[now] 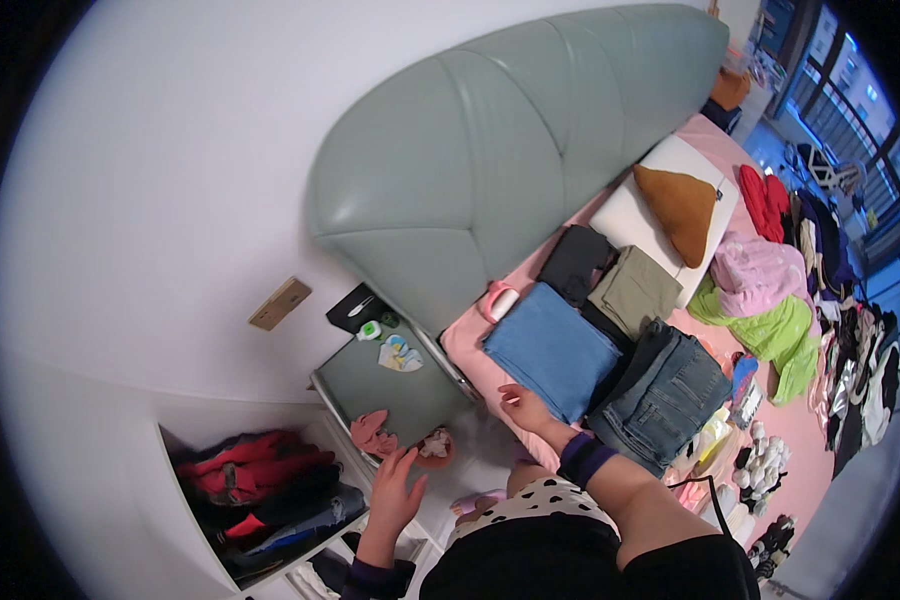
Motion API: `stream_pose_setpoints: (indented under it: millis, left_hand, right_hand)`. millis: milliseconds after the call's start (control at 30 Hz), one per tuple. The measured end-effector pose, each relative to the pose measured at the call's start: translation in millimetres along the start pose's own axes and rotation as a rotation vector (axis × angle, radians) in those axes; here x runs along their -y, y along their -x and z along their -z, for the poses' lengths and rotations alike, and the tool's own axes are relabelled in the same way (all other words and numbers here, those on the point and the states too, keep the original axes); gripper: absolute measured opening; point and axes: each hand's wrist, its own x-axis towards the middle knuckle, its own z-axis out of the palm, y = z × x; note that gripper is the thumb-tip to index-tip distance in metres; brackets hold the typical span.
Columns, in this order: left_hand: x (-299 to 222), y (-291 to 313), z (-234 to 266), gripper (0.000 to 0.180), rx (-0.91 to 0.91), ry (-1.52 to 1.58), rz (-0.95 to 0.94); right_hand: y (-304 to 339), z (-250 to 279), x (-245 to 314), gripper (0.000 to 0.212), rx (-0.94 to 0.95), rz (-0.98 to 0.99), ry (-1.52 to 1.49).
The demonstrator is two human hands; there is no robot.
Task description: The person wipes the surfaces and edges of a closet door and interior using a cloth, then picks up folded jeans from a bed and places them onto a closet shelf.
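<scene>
My left hand (396, 494) is raised with its fingers spread and nothing in them, between the open cabinet and the bedside table (345, 380). Closest to its fingertips are a crumpled pink cloth (374, 434) on the table corner and a pinkish bin (435, 458) with white tissue inside. My right hand (526, 408) hovers by the bed edge, fingers loosely bent and apart, holding nothing. Beside it lie folded light blue jeans (555, 345) on the pink bedsheet (475, 345); whether the hand touches them I cannot tell. Folded dark jeans (665, 395) lie to the right.
Folded khaki trousers (638, 290), a brown cushion (678, 212), a lime green garment (770, 335) and white socks (763, 460) cover the bed. A green headboard (510, 150) rises behind. Clothes fill the cabinet (195, 505) at left. A gold wall plate (280, 303) is above the table.
</scene>
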Motion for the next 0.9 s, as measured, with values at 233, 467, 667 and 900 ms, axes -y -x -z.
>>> stream_pose_setpoints:
  millis: [233, 467, 667, 900]
  left_hand:
    - [-49, -122, -64, 0.041, 0.235, 0.032, -0.071]
    - [-79, -235, -119, 0.042, 0.506, -0.019, -0.081]
    - [-56, -316, -184, 0.046, 0.629, -0.119, -0.096]
    - [-18, -396, -259, 0.061, 0.588, -0.071, 0.098]
  right_hand:
    - [-32, 88, -101, 0.062, -0.230, -0.400, 0.044]
    - [-60, 129, -149, 0.087, -0.382, -0.639, -0.013]
    - [-74, 141, -168, 0.085, -0.490, -0.628, -0.011]
    - [-53, 140, -165, 0.074, -0.480, -0.684, -0.127]
